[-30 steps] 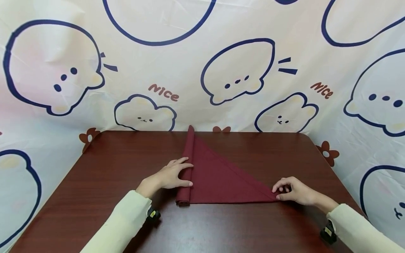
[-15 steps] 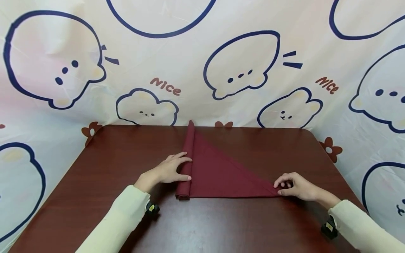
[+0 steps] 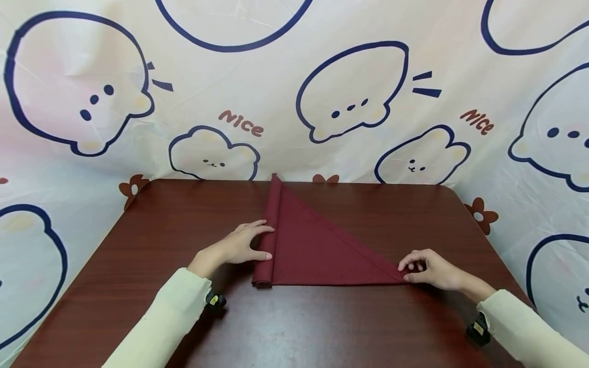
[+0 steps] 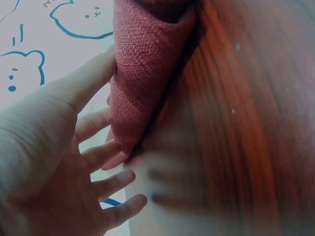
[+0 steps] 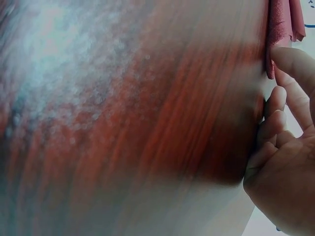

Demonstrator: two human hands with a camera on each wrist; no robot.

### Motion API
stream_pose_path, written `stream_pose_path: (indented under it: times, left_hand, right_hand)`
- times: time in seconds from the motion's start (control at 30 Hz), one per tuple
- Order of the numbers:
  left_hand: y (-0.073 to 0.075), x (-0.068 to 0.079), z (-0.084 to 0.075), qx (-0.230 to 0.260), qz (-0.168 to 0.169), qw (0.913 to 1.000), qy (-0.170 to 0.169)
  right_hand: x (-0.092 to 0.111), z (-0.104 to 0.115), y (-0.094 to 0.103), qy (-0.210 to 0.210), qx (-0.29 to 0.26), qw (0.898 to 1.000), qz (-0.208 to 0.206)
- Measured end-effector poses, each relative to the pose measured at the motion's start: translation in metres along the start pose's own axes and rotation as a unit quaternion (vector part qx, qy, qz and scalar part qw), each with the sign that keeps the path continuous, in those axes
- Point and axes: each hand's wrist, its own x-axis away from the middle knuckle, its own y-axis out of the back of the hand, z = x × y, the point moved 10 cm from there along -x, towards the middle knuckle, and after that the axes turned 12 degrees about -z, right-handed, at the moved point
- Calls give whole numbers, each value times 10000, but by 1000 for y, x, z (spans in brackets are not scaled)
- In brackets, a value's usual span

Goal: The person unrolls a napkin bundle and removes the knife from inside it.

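Observation:
A dark red cloth (image 3: 317, 250) lies on the table, its left part wound into a roll (image 3: 269, 245) and the rest spread flat as a triangle. My left hand (image 3: 236, 245) rests on the roll, thumb and index fingertip touching it. In the left wrist view the left hand (image 4: 64, 147) has its fingers spread and fairly straight against the rolled cloth (image 4: 142, 64). At the triangle's right tip, my right hand (image 3: 432, 271) pinches the cloth corner between thumb and index finger. The right wrist view shows the right hand (image 5: 290, 147) at that corner, other fingers curled.
The brown wooden table (image 3: 322, 327) has rounded far corners. Behind and beside it hangs a pale printed backdrop (image 3: 285, 92). The roll's far end reaches the table's back edge.
The head view has tilted slightly downward. In the last half second my left hand and the roll have shifted a little to the left. The right hand keeps its pinch on the corner.

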Motion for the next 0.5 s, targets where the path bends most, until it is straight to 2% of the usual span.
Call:
stream_pose_path:
  times: [0.2, 0.5]
  left_hand:
    - [3, 2, 6, 11, -22, 10000, 24]
    - [5, 2, 11, 226, -72, 9996, -128]
  right_hand:
    - [1, -1, -1, -39, 15, 10000, 4]
    - [0, 2, 1, 59, -1, 10000, 30]
